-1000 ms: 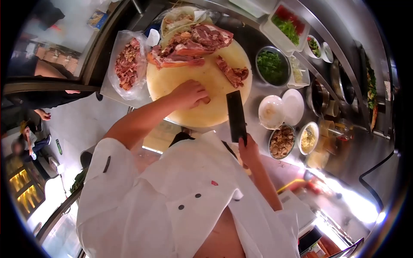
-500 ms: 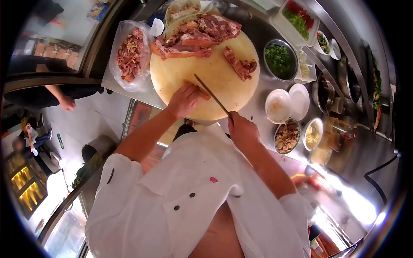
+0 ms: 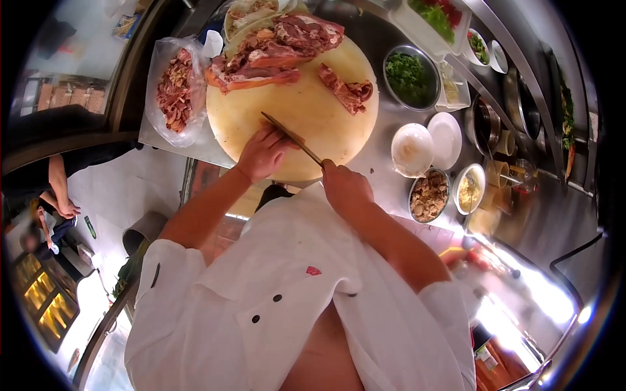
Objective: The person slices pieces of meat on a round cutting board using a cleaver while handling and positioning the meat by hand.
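Note:
My right hand [image 3: 345, 186] grips the handle of a knife [image 3: 295, 138], whose blade slants up and left over the near part of the round cutting board [image 3: 235, 124]. With fingers bent, my left hand [image 3: 262, 155] presses a small brownish piece of meat [image 3: 300, 139] onto the board, right beside the blade. The blade covers part of that piece, so I cannot tell how deep it sits. A large cut of reddish meat [image 3: 280, 49] lies at the board's far side. A smaller strip of meat [image 3: 345, 90] rests apart at the right.
A plastic bag of sliced meat [image 3: 175, 91] lies left of the board. To the right are a bowl of chopped greens [image 3: 411, 75], white bowls [image 3: 412, 150], a bowl of brown pieces [image 3: 429, 195] and a tub of vegetables [image 3: 433, 23]. Another person's hands [image 3: 67, 207] show at left.
The knife has shifted left across the held piece, toward my left fingers. My whole view has moved slightly. At left, the other person's hands have come together.

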{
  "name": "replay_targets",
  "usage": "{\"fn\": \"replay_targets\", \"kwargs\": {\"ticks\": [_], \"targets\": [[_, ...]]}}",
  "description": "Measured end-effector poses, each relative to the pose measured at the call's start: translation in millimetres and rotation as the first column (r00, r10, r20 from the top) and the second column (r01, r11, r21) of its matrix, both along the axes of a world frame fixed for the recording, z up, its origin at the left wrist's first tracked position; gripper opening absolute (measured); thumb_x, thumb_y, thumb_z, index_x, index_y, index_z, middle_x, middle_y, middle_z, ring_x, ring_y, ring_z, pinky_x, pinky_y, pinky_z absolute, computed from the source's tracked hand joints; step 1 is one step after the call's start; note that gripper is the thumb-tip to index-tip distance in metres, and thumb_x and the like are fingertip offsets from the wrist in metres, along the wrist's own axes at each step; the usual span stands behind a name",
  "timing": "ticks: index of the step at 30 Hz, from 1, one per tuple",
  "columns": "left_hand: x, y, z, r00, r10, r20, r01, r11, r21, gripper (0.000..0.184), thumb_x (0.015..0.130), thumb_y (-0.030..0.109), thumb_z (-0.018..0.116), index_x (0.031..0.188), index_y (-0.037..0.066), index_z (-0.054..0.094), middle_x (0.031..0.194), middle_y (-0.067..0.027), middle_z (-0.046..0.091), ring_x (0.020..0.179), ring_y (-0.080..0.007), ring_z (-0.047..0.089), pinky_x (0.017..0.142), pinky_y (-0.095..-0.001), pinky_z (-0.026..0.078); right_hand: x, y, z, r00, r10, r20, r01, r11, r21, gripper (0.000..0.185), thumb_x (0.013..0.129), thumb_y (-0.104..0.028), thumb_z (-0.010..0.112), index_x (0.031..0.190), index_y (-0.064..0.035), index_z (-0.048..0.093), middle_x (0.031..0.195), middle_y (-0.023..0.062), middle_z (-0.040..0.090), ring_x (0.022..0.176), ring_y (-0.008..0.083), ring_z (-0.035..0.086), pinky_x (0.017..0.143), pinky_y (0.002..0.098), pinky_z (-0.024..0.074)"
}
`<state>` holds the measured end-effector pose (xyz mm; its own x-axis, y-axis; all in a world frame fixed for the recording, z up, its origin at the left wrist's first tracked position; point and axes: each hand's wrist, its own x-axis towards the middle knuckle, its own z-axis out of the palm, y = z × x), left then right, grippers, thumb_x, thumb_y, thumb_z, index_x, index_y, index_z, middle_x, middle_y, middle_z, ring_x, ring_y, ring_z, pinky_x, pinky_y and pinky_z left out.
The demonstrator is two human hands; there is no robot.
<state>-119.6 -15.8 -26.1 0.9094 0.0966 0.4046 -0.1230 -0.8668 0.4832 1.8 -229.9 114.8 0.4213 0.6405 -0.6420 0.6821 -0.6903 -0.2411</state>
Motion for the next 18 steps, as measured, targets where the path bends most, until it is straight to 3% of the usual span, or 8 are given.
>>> {"fn": "replay_targets", "kwargs": {"ticks": [6, 9, 12, 18], "targets": [[-2, -1, -10, 0.999, -0.015, -0.046, 0.016, 1.000, 0.013, 0.037, 0.085, 0.007, 0.075, 0.122, 0.012, 0.074, 0.127, -0.0065, 0.068, 0.123, -0.0350, 0.060, 0.106, -0.0469, 0.052, 7, 9, -15, 1.000, 0.019, -0.002, -0.018, 0.998, 0.060, 0.020, 0.100, -0.009, 0.055, 0.119, -0.0040, 0.054, 0.098, 0.0189, 0.071, 0.088, 0.0394, 0.076, 0.076, 0.0500, 0.0612], [0, -1, -7, 0.998, -0.013, -0.069, 0.014, 1.000, 0.006, 0.037, 0.086, 0.008, 0.075, 0.123, 0.012, 0.074, 0.127, -0.0066, 0.068, 0.124, -0.0348, 0.059, 0.107, -0.0470, 0.052, 7, 19, -41, 0.988, 0.104, 0.114, -0.118, 0.985, 0.124, 0.014, 0.103, -0.015, 0.056, 0.112, -0.0039, 0.055, 0.091, 0.0168, 0.072, 0.081, 0.0356, 0.076, 0.070, 0.0461, 0.0627], [-1, -2, 0, 0.998, -0.016, -0.059, 0.017, 1.000, 0.023, 0.039, 0.085, 0.009, 0.075, 0.124, 0.012, 0.073, 0.127, -0.0066, 0.068, 0.123, -0.0344, 0.059, 0.107, -0.0466, 0.052, 12, 41, -58, 0.972, 0.169, 0.161, -0.192, 0.971, 0.144, 0.014, 0.102, -0.015, 0.056, 0.111, -0.0039, 0.055, 0.090, 0.0172, 0.073, 0.083, 0.0346, 0.077, 0.074, 0.0440, 0.0638], [0, 0, -4, 0.997, -0.020, -0.068, 0.022, 0.999, 0.028, 0.041, 0.083, 0.007, 0.075, 0.125, 0.007, 0.071, 0.127, -0.0073, 0.068, 0.121, -0.0345, 0.060, 0.104, -0.0464, 0.052, 22, 36, -49, 0.993, 0.094, 0.075, -0.104, 0.984, 0.146, 0.020, 0.098, -0.010, 0.058, 0.117, -0.0035, 0.054, 0.098, 0.0178, 0.073, 0.087, 0.0381, 0.077, 0.076, 0.0464, 0.0624]]}}
